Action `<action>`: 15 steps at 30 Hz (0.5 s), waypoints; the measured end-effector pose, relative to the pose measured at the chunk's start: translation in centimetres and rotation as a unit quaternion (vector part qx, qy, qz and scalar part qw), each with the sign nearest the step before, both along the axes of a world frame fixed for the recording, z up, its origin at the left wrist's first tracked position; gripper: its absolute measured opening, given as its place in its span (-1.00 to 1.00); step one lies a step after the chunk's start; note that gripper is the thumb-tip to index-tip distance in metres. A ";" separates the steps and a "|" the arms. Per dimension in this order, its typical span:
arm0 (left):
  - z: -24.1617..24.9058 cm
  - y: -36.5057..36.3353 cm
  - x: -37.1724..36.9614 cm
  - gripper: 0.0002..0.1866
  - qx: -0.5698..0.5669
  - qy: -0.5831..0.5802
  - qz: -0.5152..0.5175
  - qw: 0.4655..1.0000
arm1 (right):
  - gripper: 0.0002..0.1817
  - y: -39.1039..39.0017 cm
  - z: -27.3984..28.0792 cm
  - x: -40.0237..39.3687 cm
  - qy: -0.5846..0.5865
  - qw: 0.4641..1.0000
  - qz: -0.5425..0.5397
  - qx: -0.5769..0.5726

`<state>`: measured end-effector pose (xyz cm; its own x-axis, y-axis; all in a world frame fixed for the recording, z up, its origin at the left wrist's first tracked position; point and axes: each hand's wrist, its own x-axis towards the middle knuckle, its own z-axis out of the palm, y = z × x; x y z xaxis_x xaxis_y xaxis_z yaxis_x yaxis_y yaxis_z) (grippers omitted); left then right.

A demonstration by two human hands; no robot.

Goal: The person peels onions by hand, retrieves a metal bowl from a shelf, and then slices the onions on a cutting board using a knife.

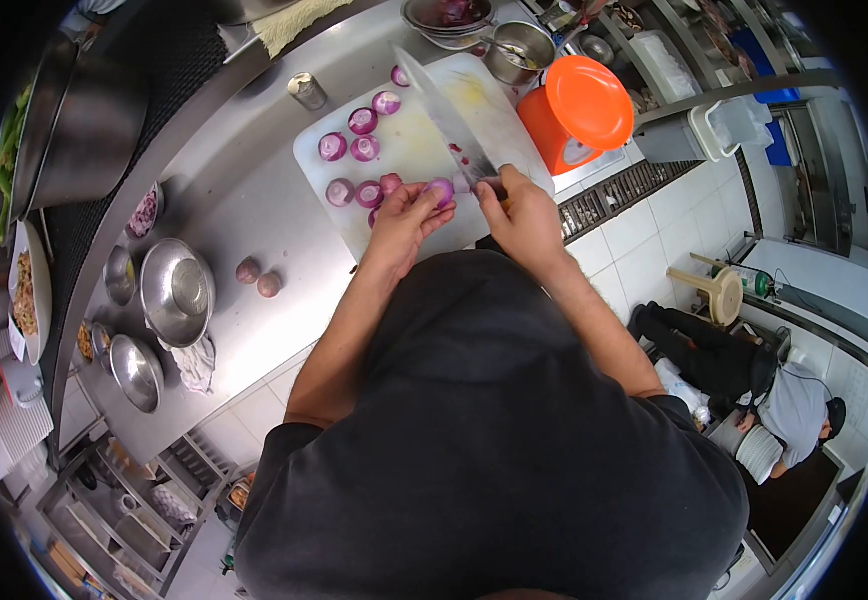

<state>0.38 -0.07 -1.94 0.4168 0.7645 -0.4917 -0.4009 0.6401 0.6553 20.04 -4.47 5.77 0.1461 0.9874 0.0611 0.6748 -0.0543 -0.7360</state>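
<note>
My left hand is closed around a purple onion, held over the near part of the white cutting board. In my right hand is the handle of a large kitchen knife. Its long blade points away across the board, with small purple scraps stuck to it. Knife and onion are close together; whether they touch I cannot tell. Several cut red onion pieces lie on the left side of the board, some partly hidden beside my left hand.
Two unpeeled onions lie on the steel counter. Metal bowls stand farther left. A metal can is behind the board. An orange scale and a pot stand right. Another person holds stacked plates at far right.
</note>
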 end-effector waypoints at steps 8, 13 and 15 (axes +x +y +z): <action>0.6 0.1 -0.2 -0.60 0.008 -0.038 -0.008 0.999 | -0.68 0.1 -1.5 -0.3 -0.049 0.997 0.022 -0.053; 0.3 0.1 -0.5 -0.61 0.019 -0.062 -0.012 0.998 | -0.67 0.2 -1.4 -0.5 -0.054 0.997 0.026 -0.041; 0.3 0.1 -0.5 -0.61 0.022 -0.066 -0.015 0.997 | -0.66 0.2 -1.6 -0.4 -0.059 0.998 0.026 -0.029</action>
<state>-0.08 0.02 -1.67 0.4987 0.7702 -0.3977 -0.4675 0.6253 0.6248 19.59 -4.28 4.20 0.0902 0.9958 0.0171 0.7595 -0.0577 -0.6480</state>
